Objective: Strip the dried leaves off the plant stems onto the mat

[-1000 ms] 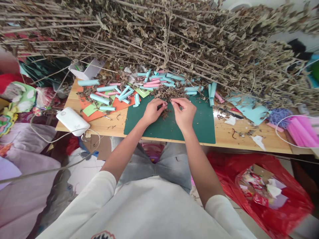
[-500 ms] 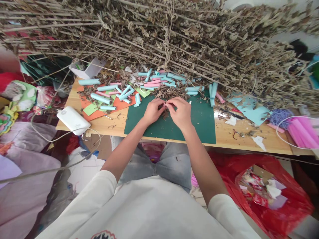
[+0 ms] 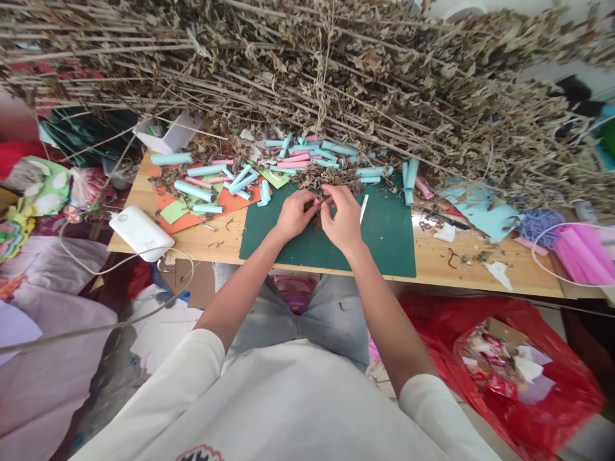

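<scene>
My left hand (image 3: 296, 216) is closed over the green cutting mat (image 3: 384, 243), pinching a small pink paper tube (image 3: 317, 200) whose end shows at the fingertips. Close beside it, my right hand (image 3: 342, 218) has thumb and fingers bent together near the tube's end; what they hold, if anything, is too small to make out. Crumbled dried leaves (image 3: 331, 176) lie heaped just beyond both hands, with more bits beneath the fingers. A white strip (image 3: 364, 209) rests on the mat right of my right hand.
Rolled blue paper tubes (image 3: 192, 190) and pink ones lie at the back and left. A big bundle of dried stalks (image 3: 307, 77) spans the far side. A white power bank (image 3: 141, 232) with a cable sits left; a red bag (image 3: 567, 384) of scraps stands below right.
My right hand has shifted slightly left and its fingers have drawn back from the pink tube's end. More of the white strip now shows. My left hand stays in place.
</scene>
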Demonstrator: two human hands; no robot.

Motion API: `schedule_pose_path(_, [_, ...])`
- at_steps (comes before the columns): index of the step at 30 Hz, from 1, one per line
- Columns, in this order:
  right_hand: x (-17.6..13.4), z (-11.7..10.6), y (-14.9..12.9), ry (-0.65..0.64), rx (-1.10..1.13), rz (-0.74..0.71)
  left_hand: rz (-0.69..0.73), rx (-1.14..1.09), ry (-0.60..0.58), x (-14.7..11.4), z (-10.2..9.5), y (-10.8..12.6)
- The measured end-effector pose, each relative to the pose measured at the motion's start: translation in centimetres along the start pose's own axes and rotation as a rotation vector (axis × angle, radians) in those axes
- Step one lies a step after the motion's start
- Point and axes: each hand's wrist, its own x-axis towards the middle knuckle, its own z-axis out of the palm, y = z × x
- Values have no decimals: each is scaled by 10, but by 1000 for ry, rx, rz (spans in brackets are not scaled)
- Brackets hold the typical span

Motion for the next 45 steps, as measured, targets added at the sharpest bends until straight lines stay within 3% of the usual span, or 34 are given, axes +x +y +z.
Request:
schedule_pose_path(3, [-5,6,1,14,28,45,-2,-7,-1,0,0,-1])
schedule_pose_path(8, [-17,11,-9,109,203,281,-6,-1,-3,0,1,-2])
schedule_pose_path(10, [-21,12,-15,131,247,308,-8,-5,-4,0,1,-2])
schedule_pose_path(15, [-23,16,-18,105,198,221,8,-23,5,0,-1,0])
schedule_pose_path(23, [-26,11,-10,19,-224,-3,-4,-21,-3,0,-2,2])
schedule_pose_path(26, [-27,10,-10,39,-143,-24,-16,-14,-12,0,-2,3])
schedule_pose_path(30, [-23,8,-8,66,33,51,-12,-11,-14,0,-1,2])
schedule_pose_path(40, [-1,-2,-14,-124,-240,-15,-13,-1,-14,0,-2,2])
schedule_pose_path(45, [6,-5,-9,-73,-103,-20,-20,-1,-5,0,-1,0])
